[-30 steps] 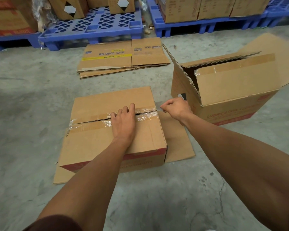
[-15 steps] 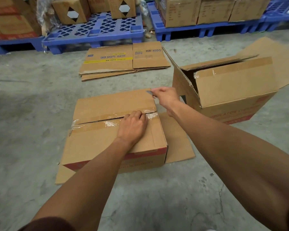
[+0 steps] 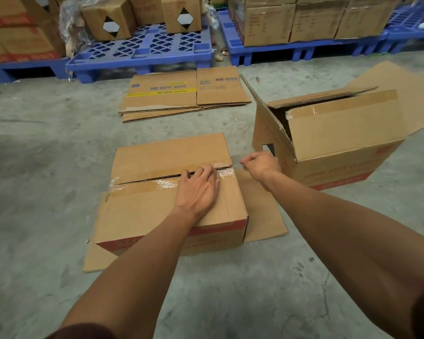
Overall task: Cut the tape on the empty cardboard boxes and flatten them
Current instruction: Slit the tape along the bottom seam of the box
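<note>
I look down at a concrete floor [image 3: 47,192] where a closed cardboard box [image 3: 157,211] sits under my left hand [image 3: 197,189]. That hand lies flat on the near top flap, its fingers [image 3: 207,171] straight and close together, their tips reaching the taped seam [image 3: 142,185] that runs across the lid; the clear tape there looks wrinkled and partly split left of the fingertips. Just past the box's right end, my right hand [image 3: 261,165] hovers with its fingers curled tight as if pinching something small; I cannot tell what, if anything, it holds. Under the box, loose cardboard flaps [image 3: 262,211] spread flat on the floor, one lying directly below the right wrist. Just beyond the right hand's knuckles stands a second, larger box [image 3: 340,145], its top flaps open and a strip of tape along one flap. Farther out from the left fingertips lies a stack of flattened cartons [image 3: 181,94], and behind it blue plastic pallets [image 3: 142,50] carry more boxes.
</note>
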`<state>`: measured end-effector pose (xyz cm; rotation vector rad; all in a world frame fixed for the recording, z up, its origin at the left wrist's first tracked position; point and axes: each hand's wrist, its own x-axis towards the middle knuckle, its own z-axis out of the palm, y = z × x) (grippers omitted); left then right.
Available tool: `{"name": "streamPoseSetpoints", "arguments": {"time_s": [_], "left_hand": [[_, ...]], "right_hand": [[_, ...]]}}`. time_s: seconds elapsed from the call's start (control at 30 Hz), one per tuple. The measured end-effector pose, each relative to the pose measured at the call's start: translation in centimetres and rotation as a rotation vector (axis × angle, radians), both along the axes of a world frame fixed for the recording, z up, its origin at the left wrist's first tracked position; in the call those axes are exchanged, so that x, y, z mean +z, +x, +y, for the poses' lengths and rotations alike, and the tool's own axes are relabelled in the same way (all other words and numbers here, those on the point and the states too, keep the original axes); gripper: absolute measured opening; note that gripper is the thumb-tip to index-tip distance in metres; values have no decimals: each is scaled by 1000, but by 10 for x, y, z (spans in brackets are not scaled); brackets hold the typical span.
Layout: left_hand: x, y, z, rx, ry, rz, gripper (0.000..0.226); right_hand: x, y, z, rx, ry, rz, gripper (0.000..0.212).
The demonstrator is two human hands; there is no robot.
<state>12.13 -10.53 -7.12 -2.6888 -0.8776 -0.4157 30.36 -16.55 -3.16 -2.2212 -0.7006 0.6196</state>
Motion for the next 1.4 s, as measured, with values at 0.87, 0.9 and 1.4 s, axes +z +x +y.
{"name": "streamPoseSetpoints", "arguments": {"time_s": [0.87,0.9,1.4], "left_hand": [[58,39,19,106,-652,216,41],[60,39,22,120,-680,193,36],[71,28,26,338,-854,-156,36]], "right_hand": [[-9,6,5,136,140,5,19],[-9,8,5,142,140,-8,18],[11,-12,15,358,127,-153,18]]}}
